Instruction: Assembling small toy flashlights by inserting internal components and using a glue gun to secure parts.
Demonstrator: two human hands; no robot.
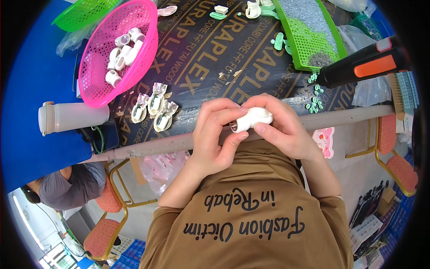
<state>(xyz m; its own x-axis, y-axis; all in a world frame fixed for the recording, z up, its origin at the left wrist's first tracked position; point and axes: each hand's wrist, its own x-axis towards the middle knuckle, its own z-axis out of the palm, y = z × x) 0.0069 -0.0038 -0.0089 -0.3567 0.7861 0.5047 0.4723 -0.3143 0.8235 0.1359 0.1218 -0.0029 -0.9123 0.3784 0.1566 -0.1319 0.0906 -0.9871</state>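
The white part sits crosswise at the near edge of the surface, hollow end leftward, pinched there by the left hand's fingers while the right hand's curl round its rounded end.

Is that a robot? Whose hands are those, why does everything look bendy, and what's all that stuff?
No robot here: these are a person's own bare left hand and right hand. There's one picture, from a wide camera on that person's head, looking down; its lens makes straight edges bend. A smooth white part is in their grip. In front of them is a dark table. To the left is a pink basket with white parts inside; to the right, a green tray with grey bits, and small green pieces near its lower end.
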